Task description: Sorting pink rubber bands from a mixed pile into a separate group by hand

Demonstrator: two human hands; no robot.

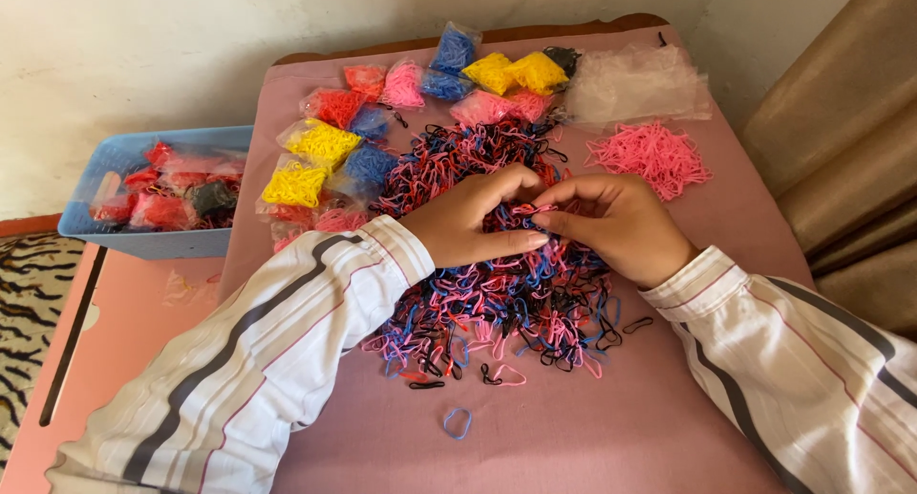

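Pink band (531, 208) pinched between both hands (475, 222) above clear packets (320, 142)

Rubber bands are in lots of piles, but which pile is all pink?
The small pile of pink bands at the far right, beside the clear bags. The big pile under both hands mixes pink, blue, black and red.

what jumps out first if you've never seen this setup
A big tangled pile of small elastic bands in pink, blue, black and red fills the middle of the pink table, with the left hand and right hand meeting on top. Behind it lie bright bags of sorted bands, and a blue basket stands at left.
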